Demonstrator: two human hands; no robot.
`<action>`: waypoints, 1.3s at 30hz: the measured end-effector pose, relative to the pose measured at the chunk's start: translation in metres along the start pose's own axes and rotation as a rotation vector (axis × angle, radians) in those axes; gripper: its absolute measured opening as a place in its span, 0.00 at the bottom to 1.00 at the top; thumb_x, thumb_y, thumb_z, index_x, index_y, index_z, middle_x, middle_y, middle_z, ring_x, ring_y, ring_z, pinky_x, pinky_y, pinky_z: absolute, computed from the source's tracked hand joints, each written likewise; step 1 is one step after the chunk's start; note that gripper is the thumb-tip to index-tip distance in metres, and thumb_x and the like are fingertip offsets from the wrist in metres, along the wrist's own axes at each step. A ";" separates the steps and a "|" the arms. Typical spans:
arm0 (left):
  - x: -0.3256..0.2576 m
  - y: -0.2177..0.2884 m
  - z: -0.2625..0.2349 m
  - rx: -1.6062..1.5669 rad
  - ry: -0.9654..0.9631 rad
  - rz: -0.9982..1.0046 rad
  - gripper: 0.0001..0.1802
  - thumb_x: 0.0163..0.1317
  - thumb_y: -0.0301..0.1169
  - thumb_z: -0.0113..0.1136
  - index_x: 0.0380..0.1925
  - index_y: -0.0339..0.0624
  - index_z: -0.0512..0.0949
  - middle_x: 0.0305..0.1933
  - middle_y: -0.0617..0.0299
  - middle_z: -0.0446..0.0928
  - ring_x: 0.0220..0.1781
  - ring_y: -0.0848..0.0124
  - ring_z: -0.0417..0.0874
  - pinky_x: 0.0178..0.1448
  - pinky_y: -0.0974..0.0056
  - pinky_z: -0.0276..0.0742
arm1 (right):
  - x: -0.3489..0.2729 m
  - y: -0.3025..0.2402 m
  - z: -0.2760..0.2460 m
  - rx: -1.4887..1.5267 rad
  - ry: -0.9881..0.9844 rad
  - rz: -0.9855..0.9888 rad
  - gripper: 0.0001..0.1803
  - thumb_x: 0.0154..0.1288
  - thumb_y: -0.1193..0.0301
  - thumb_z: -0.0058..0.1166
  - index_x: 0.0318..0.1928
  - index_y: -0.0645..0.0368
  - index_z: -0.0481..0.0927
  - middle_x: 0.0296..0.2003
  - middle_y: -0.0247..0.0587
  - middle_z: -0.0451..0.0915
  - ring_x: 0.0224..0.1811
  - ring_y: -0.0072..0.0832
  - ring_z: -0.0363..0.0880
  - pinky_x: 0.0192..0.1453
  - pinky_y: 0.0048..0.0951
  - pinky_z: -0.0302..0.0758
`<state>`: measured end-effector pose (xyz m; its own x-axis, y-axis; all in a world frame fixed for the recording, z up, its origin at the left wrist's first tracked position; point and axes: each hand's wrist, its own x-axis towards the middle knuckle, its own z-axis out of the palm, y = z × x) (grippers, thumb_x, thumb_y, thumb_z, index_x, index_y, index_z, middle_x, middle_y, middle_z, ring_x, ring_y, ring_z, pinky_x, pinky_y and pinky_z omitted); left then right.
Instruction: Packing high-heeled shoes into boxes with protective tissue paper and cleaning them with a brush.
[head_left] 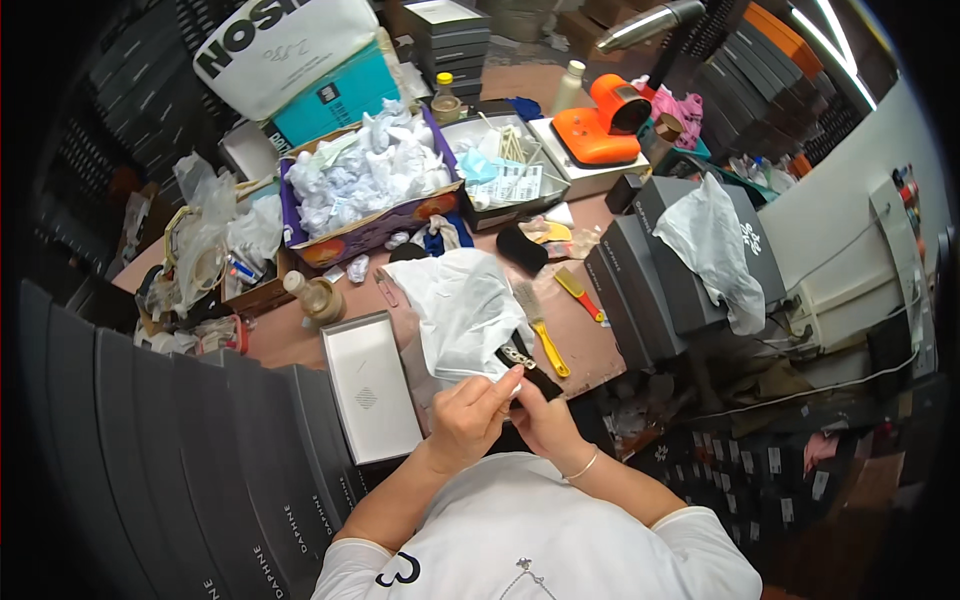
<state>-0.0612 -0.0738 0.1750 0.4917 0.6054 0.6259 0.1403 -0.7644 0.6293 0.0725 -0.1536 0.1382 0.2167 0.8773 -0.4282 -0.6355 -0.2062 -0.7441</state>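
In front of my chest, both hands meet over a black shoe (544, 384) with a shiny ornament (517, 356); only part of the shoe shows. My right hand (550, 428) is closed around its near end. My left hand (465, 422) is closed, with thumb and fingertips pressed together beside the ornament; what they pinch is hidden. A little white material shows between the hands. White tissue paper (462, 305) lies spread just beyond them, against the shoe. An open, shallow box (337, 345), white inside, stands left of my hands.
A yellow-handled brush (549, 346) and a red-and-yellow brush (582, 296) lie right of the paper. Grey boxes (640, 290) stack at right, others (250, 430) at left. Behind are a carton of crumpled paper (370, 170), a glass bottle (318, 299) and an orange device (600, 130).
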 end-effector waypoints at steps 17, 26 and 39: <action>-0.012 0.011 0.049 -0.466 -0.205 0.158 0.20 0.42 0.16 0.64 0.40 0.36 0.80 0.25 0.61 0.74 0.22 0.67 0.74 0.24 0.65 0.69 | 0.016 -0.029 -0.053 0.235 -0.074 -0.203 0.27 0.69 0.69 0.51 0.63 0.67 0.62 0.60 0.44 0.69 0.61 0.34 0.70 0.64 0.33 0.69; -0.018 0.020 0.076 -0.585 -0.385 0.252 0.21 0.43 0.16 0.61 0.42 0.34 0.79 0.22 0.62 0.70 0.22 0.67 0.72 0.23 0.64 0.67 | 0.043 -0.024 -0.072 -0.561 0.170 -0.609 0.30 0.65 0.73 0.53 0.66 0.63 0.61 0.63 0.46 0.67 0.62 0.32 0.69 0.66 0.28 0.66; -0.027 -0.005 0.117 -0.424 -0.673 -0.210 0.28 0.57 0.24 0.63 0.60 0.43 0.71 0.32 0.56 0.78 0.27 0.65 0.79 0.34 0.65 0.75 | 0.062 -0.027 -0.143 -1.502 -0.002 -0.316 0.25 0.56 0.71 0.60 0.55 0.67 0.73 0.52 0.61 0.75 0.56 0.50 0.73 0.59 0.40 0.70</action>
<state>0.0249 -0.1120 0.1008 0.9204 0.3609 0.1502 0.0165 -0.4198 0.9075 0.2089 -0.1554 0.0581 0.1930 0.9684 -0.1581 0.7468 -0.2495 -0.6165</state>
